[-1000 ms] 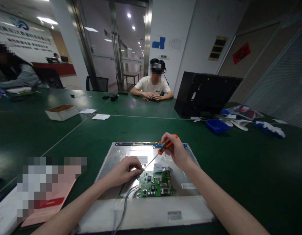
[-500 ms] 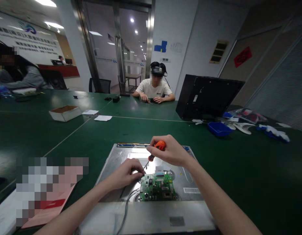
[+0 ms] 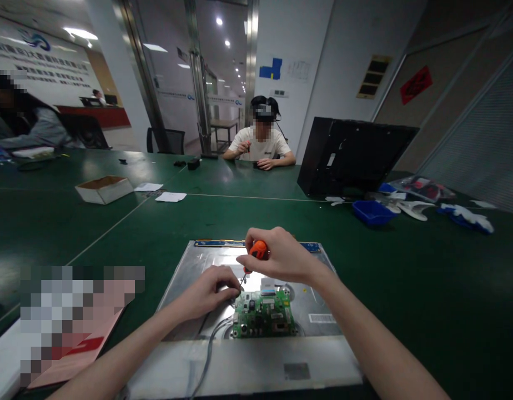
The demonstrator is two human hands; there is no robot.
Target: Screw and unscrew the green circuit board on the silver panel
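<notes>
Nearest, grey cables [image 3: 210, 350] run from the left edge of the green circuit board [image 3: 262, 316], which lies on the back of a silver panel [image 3: 310, 331] on the worktop [image 3: 415, 278]. At the board's far-left corner the left hand [image 3: 210, 288] is curled, thumb and fingers drawn together close to the screwdriver [image 3: 260, 250] tip; what, if anything, they pinch I cannot tell. The right hand [image 3: 279, 256], raised beyond the board, is wrapped round the screwdriver's orange handle, its shaft slanting down to that same corner. The main risk, I judge, sits there: uneven pressure on a tilted shaft could make the tip skid — scratching the board or jabbing the left fingers — and a snagged cable might tug the board askew. Well beyond the board, to its right, stand a blue tray [image 3: 371, 214] and a black casing [image 3: 360, 153]; straight beyond it, across the worktop, sits a co-worker [image 3: 267, 145].
</notes>
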